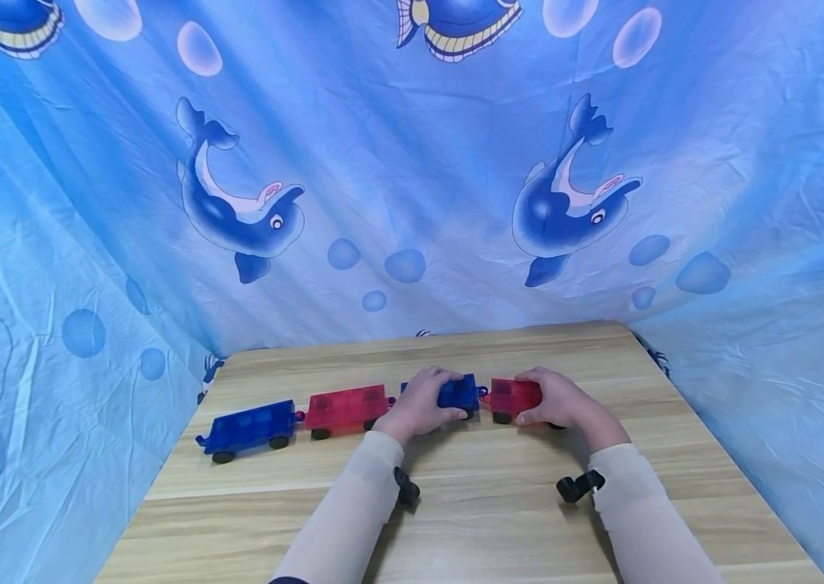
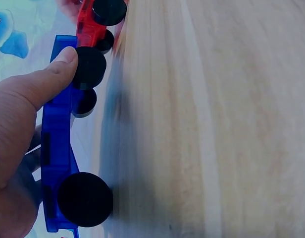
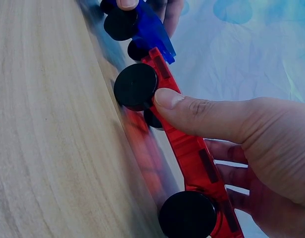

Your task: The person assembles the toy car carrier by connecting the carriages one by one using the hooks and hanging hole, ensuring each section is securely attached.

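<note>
My left hand (image 1: 421, 405) grips a blue toy train car (image 1: 459, 393) across its sides. In the left wrist view the thumb presses that blue car (image 2: 57, 129) beside a black wheel (image 2: 85, 199), with other fingers partly hidden behind it. My right hand (image 1: 568, 404) holds a red toy train car (image 1: 508, 395), its thumb near a front wheel (image 3: 136, 85) in the right wrist view. The two held cars meet end to end at a small coupling (image 1: 482, 392). To the left, another red car (image 1: 349, 407) and another blue car (image 1: 251, 427) stand in the same row.
All the cars are in one line across the far part of a wood-grain table (image 1: 485, 511). Blue cloth with printed dolphins (image 1: 244, 203) hangs behind and at both sides. Small black devices (image 1: 580, 485) are strapped at both wrists.
</note>
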Demonstrator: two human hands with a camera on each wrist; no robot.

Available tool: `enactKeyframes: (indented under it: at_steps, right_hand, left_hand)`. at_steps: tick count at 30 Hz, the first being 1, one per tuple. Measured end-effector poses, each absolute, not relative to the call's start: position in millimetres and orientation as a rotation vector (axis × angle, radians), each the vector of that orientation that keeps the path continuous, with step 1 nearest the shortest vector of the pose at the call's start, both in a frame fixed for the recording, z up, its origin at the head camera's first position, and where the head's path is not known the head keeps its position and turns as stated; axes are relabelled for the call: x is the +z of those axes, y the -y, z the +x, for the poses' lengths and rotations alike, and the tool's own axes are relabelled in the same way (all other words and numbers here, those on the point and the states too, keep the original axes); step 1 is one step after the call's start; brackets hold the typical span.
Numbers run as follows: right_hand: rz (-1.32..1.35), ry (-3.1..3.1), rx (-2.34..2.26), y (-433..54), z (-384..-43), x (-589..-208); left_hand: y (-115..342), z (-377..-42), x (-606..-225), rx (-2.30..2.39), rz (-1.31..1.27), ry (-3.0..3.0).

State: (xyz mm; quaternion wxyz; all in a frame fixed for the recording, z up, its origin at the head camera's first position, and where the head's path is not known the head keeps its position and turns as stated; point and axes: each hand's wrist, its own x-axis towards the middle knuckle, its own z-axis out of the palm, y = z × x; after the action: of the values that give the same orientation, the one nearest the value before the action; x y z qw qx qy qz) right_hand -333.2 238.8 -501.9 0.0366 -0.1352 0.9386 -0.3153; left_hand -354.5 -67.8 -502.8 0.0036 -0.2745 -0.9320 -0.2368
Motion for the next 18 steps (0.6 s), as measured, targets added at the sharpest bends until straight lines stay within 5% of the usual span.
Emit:
enactKeyframes:
  at_steps: [18]
  right_hand:
    - [-0.421,-2.884,-0.973,-238.6,-331.2,-500.8]
  left_hand:
    - [69.2,-354.9,-508.2,-0.618,-0.875,2.946]
